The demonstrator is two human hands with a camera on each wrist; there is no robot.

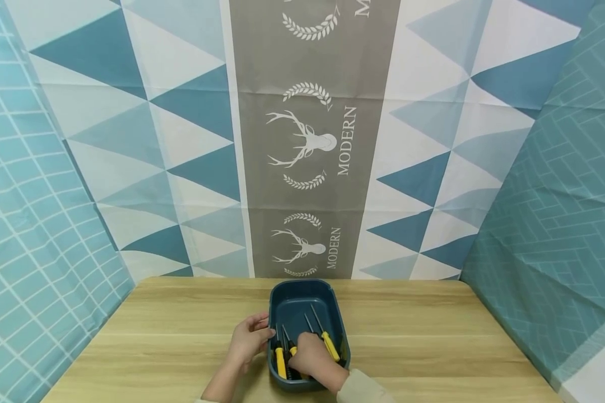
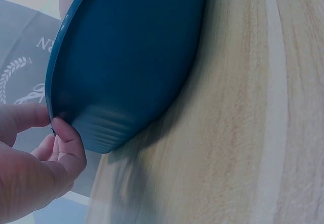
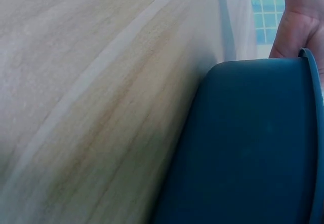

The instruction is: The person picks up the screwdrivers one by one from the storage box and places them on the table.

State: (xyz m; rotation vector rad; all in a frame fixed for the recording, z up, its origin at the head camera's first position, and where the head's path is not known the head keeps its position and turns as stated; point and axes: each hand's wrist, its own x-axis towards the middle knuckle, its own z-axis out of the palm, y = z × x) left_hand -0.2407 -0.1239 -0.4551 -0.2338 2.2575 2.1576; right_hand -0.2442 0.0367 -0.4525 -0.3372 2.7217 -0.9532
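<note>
"Screwdrivers (image 1: 280, 362) lie around the right hand (image 1: 312, 354), down in a blue bin (image 1: 293, 309). Is it gripping one?"

"I can't tell. Its fingers reach down among the handles; from above, the back of the hand hides their tips, and from the right wrist the bin's wall does."

"What's closest to it?"

"Just to its left, a yellow handle (image 1: 293, 351) partly covered by the fingers, and past that another, yellow and black, its shaft pointing away from the person. Just to its right lies one more yellow-handled driver (image 1: 330, 346), and a thin shaft (image 1: 309, 323) shows beyond the knuckles."

"And the left hand (image 1: 248, 338)?"

"Left of the right hand, at the bin's side. Thumb and fingers pinch the rim (image 2: 53, 57) between them."

"Farther out?"

"The wood-grained bench (image 1: 413, 336) under the bin, spreading to both sides of the hands. Beyond them, past its far edge, hangs patterned cloth (image 1: 252, 67), with a grey band of deer heads straight ahead."
</note>
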